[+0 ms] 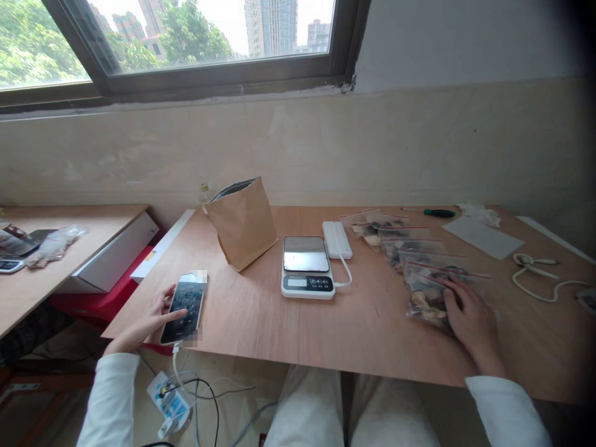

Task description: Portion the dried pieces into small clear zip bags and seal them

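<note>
My left hand point(151, 316) rests at the table's left front corner, fingers apart, one fingertip touching the screen of a phone point(184, 307) that lies flat with a cable plugged in. My right hand point(470, 320) lies flat, fingers spread, on the nearest of several clear zip bags point(426, 292) filled with dark and pale pieces. The bags run in a row toward the back point(382, 226). Between the hands stands a small digital kitchen scale point(307, 267) with nothing on its platform.
A brown paper bag point(242, 223) stands open behind the scale. A white power bank point(336, 239) is cabled to the scale. A green-handled tool point(439, 213), grey sheet point(482, 236) and white cable point(535, 273) lie at the right. A second table point(69, 223) stands left; a power strip point(170, 400) lies on the floor.
</note>
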Tool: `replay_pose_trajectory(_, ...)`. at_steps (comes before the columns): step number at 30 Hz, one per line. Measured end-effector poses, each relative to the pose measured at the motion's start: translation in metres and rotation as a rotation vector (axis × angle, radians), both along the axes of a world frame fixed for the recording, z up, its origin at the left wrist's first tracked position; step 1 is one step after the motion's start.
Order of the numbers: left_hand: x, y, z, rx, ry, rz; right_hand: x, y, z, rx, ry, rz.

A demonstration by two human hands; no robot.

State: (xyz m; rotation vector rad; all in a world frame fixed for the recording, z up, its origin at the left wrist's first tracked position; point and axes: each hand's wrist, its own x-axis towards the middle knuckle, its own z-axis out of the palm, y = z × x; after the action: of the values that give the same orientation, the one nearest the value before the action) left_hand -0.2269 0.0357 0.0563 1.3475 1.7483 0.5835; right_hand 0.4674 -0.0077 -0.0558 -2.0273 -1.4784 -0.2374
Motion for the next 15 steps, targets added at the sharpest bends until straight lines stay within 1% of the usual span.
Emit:
replay_pose_trajectory(3, 0.0, -0.004, 0.007, -0.066, -0.103, -0.066, -0.002, 0.0, 0.002, -0.001, 0.009, 0.001)
replay_pose_trajectory(6, -0.001, -0.006, 0.008, -0.076, -0.134, -0.081, -0.003, -0.001, 0.002, -0.002, 0.024, -0.006)
replay_pose_trajectory(11, -0.004, -0.002, 0.003, -0.055, -0.056, -0.057, -0.004, -0.001, 0.005, -0.016, 0.03, -0.004)
replay_pose_trajectory(15, -0.004, 0.002, -0.002, -0.007, -0.014, 0.017, -0.008, -0.003, 0.008, -0.029, 0.046, -0.023)
